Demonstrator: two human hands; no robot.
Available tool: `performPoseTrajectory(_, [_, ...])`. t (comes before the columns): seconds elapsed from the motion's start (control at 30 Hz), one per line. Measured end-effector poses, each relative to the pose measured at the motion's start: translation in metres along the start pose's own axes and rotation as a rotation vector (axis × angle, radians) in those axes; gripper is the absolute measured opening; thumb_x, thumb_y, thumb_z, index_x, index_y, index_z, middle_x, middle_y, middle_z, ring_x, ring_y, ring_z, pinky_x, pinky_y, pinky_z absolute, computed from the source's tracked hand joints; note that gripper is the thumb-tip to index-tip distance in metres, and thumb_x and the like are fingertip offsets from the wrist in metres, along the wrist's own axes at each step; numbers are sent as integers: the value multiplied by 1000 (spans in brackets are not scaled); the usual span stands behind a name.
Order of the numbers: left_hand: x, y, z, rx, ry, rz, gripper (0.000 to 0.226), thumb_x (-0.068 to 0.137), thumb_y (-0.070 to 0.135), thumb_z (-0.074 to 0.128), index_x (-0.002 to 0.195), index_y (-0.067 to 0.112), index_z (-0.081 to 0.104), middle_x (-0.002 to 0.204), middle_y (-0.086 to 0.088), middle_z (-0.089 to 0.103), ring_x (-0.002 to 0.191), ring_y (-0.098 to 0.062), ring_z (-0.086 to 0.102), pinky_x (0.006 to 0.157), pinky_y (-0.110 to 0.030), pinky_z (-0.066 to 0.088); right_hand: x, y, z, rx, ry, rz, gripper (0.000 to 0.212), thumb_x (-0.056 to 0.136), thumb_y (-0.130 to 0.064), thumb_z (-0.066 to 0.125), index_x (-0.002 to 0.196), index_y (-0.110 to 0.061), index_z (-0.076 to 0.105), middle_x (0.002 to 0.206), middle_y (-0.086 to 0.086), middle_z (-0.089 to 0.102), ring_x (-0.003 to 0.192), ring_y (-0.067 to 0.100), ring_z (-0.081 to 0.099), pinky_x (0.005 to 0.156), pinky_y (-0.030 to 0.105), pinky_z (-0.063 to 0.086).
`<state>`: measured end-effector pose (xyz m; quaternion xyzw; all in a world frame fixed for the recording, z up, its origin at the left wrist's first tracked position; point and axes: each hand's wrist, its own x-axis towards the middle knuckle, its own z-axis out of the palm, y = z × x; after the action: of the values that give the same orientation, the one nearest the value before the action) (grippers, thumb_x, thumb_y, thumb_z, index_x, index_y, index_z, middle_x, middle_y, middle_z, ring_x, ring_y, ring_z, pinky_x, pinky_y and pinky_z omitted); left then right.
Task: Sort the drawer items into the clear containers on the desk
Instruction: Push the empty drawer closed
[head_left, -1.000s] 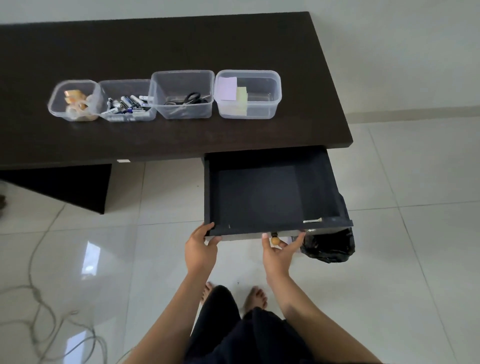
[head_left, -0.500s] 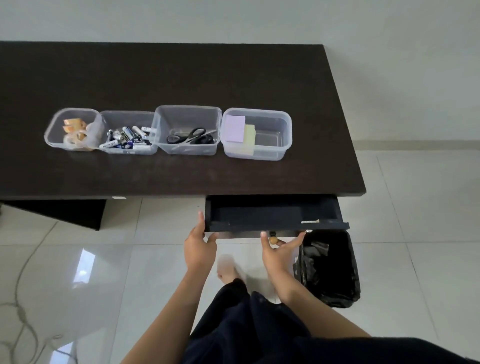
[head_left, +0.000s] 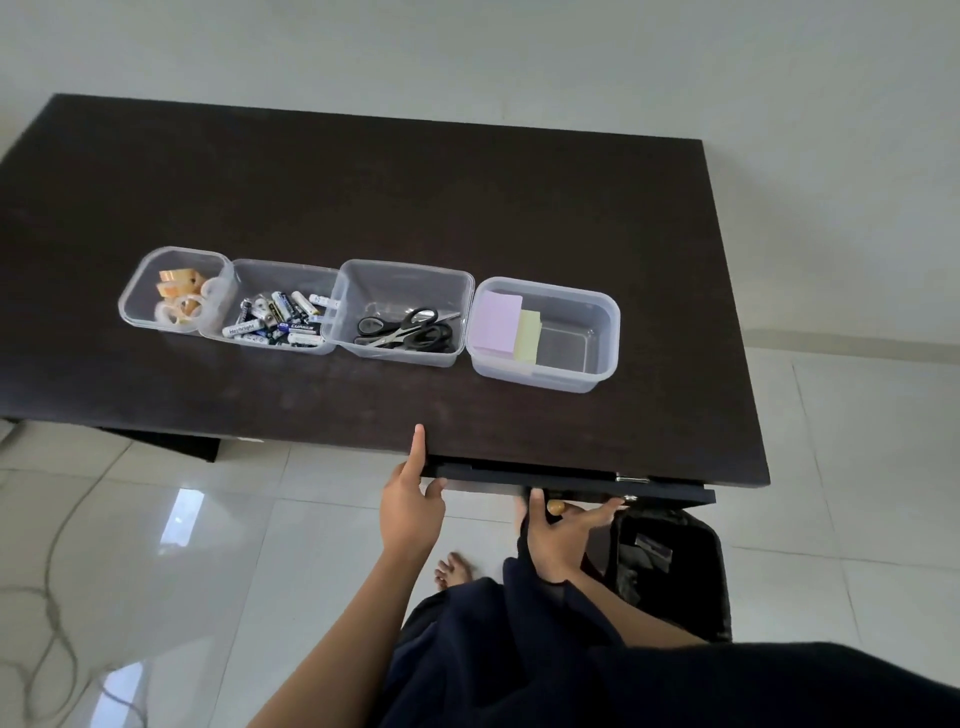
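Note:
Four clear containers stand in a row on the dark desk. The leftmost one holds tape rolls, the second batteries, the third scissors, the rightmost purple and yellow sticky notes. The black drawer under the desk's right part is almost fully pushed in, only its front edge showing. My left hand presses flat against the drawer's left corner, forefinger raised along the desk edge. My right hand rests fingers spread against the drawer front, around its small wooden knob.
A black bin lined with a dark bag stands on the white tiled floor under the desk's right end. A bare foot and my dark clothing are below. A thin cable trails over the floor at the left.
The drawer has slid in from wide open to almost shut, both hands pushing on its front. The view has tilted up and now shows more of the desk top.

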<state>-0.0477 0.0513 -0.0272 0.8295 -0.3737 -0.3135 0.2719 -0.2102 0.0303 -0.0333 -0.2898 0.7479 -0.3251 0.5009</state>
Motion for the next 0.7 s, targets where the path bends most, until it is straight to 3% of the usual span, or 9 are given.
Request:
performPoseTrajectory(0.1, [6,4,4,-31,39,-23,73,92,12,56,146,43,19,104,-4,62,101,-22,57,79,-25,41,16,1,5,-1,-24,3,110,88,-20,65,143,-9,-29,84,1,49,81,11,51,91,23,35])
performPoseTrajectory(0.23, [8,10,10,-59,88,-60,68,94,14,54,146,43,21,107,-7,64,105,-23,60,83,-25,41,32,7,14,-46,-24,-4,115,85,-25,67,140,-20,-34,86,14,58,81,14,59,90,25,39])
performPoseTrajectory(0.33, [5,14,11,-70,88,-75,69,94,16,54,147,42,19,114,-8,63,112,-20,58,88,-24,41,39,4,18,7,-7,4,108,81,-19,70,141,-34,-17,87,16,57,79,18,58,84,29,47])
performPoseTrajectory(0.4, [3,16,9,-60,81,-71,71,93,18,55,148,41,16,119,-11,62,116,-21,56,92,-27,42,41,-5,20,50,19,42,100,80,-19,71,143,-28,-6,95,13,60,81,21,56,79,30,49])
performPoseTrajectory(0.5, [0,20,5,-43,47,-52,74,93,21,58,149,39,12,124,-13,60,121,-22,53,96,-31,42,40,-15,17,-33,21,73,97,83,-21,70,144,-13,-5,96,9,58,86,25,57,74,25,39])
performPoseTrajectory(0.67, [-4,21,0,-44,-20,-33,79,92,27,59,148,41,4,131,-11,56,124,-20,50,99,-36,46,30,-28,2,-151,-87,157,41,89,-26,62,117,-5,39,90,4,56,91,27,59,77,27,36])
performPoseTrajectory(0.7, [-4,21,-1,-51,-34,-31,81,92,28,59,149,41,3,133,-10,55,124,-19,50,98,-38,47,28,-27,0,-150,-98,136,42,89,-26,63,118,-6,40,88,1,56,91,26,60,80,29,40])
